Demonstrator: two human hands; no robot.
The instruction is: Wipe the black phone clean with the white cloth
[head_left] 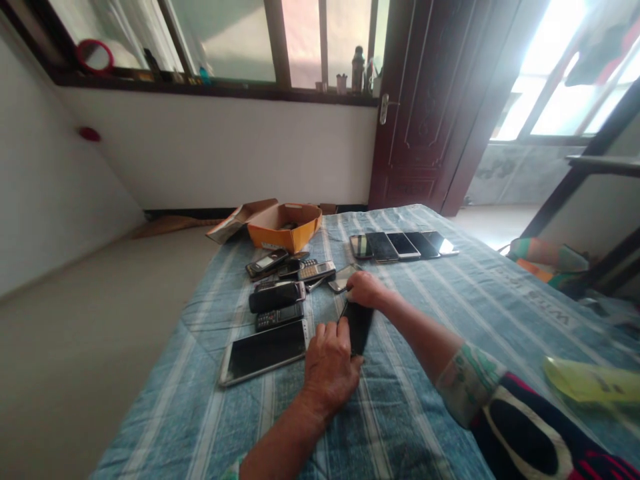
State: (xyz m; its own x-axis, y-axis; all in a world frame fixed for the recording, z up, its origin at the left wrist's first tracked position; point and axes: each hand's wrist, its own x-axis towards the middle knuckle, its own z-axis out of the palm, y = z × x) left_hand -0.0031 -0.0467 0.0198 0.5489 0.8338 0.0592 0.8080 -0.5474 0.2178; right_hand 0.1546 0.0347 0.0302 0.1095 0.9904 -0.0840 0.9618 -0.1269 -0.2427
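A dark smartphone [360, 328] is tilted up off the cloth between my two hands. My right hand [367, 289] grips its far end, and my left hand [330, 360] is closed on its near left edge. Just left of my left hand lies a large white-framed smartphone [265, 353], screen up. Beyond it is a pile of old mobile phones, among them a keypad phone [280, 317], a dark rounded phone [277, 297] and a silver keypad phone [317, 270]. A silver phone [342, 279] lies partly hidden behind my right hand.
Several smartphones [384, 247] lie in a row at the far right of the striped blue cloth [450, 333]. An open orange cardboard box [285, 235] stands at the back left. A yellow packet [590, 381] is at the right. A dark red door [425, 100] stands behind.
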